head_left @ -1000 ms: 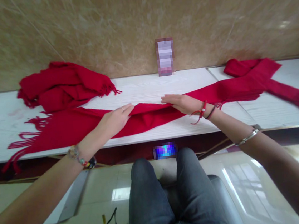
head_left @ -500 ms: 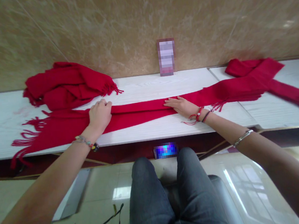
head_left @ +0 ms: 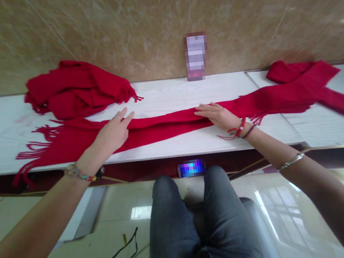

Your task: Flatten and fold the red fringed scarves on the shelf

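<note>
One red scarf lies lengthwise on the white table, fringe at the left, a few strands over the near edge, long fold along the middle; its right part meets a red pile, can't tell if same piece. Left hand on the scarf left of centre, two fingers stretched out, can't tell if it pinches cloth; right hand palm down on the fold, fingers nearly straight, just resting. Crumpled red bundle sits behind the scarf's left end, near the wall.
</note>
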`<action>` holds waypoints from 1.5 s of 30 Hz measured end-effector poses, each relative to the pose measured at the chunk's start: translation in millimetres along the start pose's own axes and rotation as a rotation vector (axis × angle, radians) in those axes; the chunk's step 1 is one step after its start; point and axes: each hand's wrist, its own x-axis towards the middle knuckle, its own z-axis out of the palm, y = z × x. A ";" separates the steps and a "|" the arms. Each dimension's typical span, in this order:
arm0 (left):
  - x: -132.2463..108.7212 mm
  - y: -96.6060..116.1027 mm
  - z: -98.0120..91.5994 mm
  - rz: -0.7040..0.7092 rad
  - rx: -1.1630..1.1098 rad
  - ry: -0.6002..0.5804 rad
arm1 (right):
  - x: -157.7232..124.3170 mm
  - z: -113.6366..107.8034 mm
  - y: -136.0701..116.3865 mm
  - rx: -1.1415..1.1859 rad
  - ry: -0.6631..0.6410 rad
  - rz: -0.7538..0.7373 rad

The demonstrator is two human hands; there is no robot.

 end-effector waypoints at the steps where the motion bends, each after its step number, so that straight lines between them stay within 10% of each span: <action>1: -5.3 2.5 3.9 -0.031 -0.001 -0.028 | -3.3 0.0 -0.2 0.009 -0.048 -0.033; 21: 8.5 13.8 -22.2 -0.362 0.370 0.157 | 1.8 8.3 -0.1 -0.001 0.021 0.058; 29: -9.4 23.6 -21.8 -0.258 0.417 -0.198 | 0.1 6.4 0.3 -0.024 -0.115 0.019; 40: 18.6 72.6 9.1 0.141 0.129 -0.084 | 0.2 7.3 -1.6 -0.047 -0.082 0.028; 45: 27.0 82.4 8.2 0.038 -0.033 0.088 | 1.8 2.8 -5.6 0.005 0.011 0.090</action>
